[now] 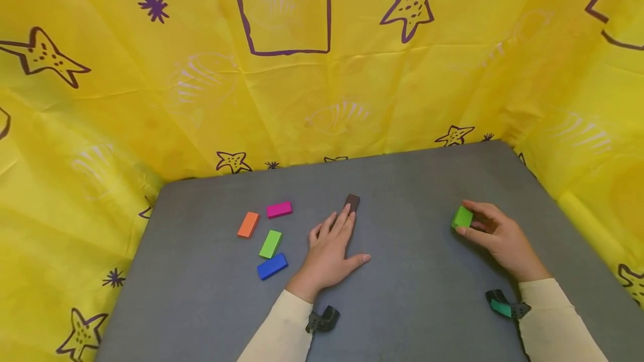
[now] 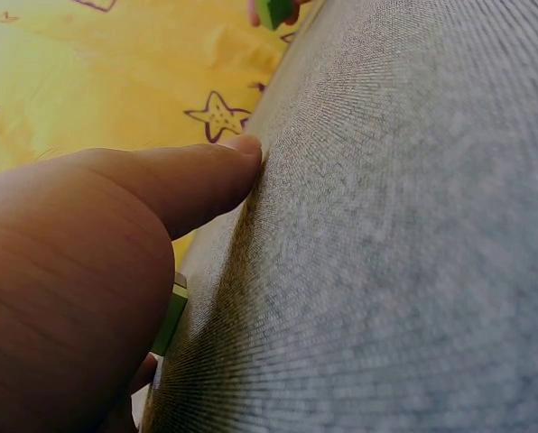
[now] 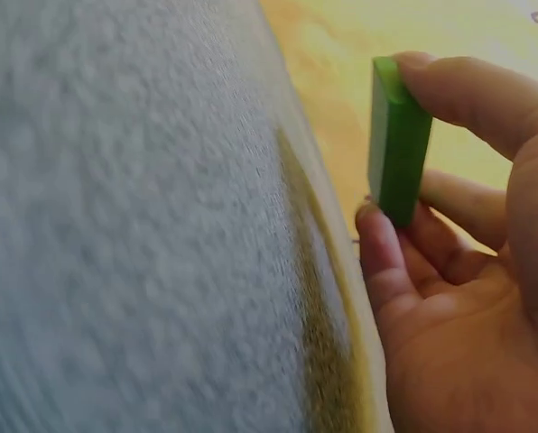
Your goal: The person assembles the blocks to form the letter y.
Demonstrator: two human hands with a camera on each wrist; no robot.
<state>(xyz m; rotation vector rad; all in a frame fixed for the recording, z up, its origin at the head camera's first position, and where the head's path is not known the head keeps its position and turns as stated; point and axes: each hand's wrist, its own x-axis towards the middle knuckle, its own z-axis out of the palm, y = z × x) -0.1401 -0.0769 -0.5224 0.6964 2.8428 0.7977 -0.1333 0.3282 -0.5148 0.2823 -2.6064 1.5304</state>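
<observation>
My left hand (image 1: pixel 327 253) lies palm down on the grey table with its fingers stretched out and its thumb spread to the right. Its fingertips reach the near end of a dark brown block (image 1: pixel 353 201). In the left wrist view the thumb (image 2: pixel 206 176) stretches along the table surface. Off to the right, my right hand (image 1: pixel 503 239) pinches a green block (image 1: pixel 462 217) between thumb and fingers. The right wrist view shows that green block (image 3: pixel 403 144) held by its ends, with the thumb at one end and fingertips at the other.
Left of my left hand lie an orange block (image 1: pixel 249 225), a magenta block (image 1: pixel 279 209), a light green block (image 1: pixel 270 244) and a blue block (image 1: pixel 273 266). A yellow patterned curtain (image 1: pixel 282 105) closes off the table's back and sides. Each wrist wears a dark band.
</observation>
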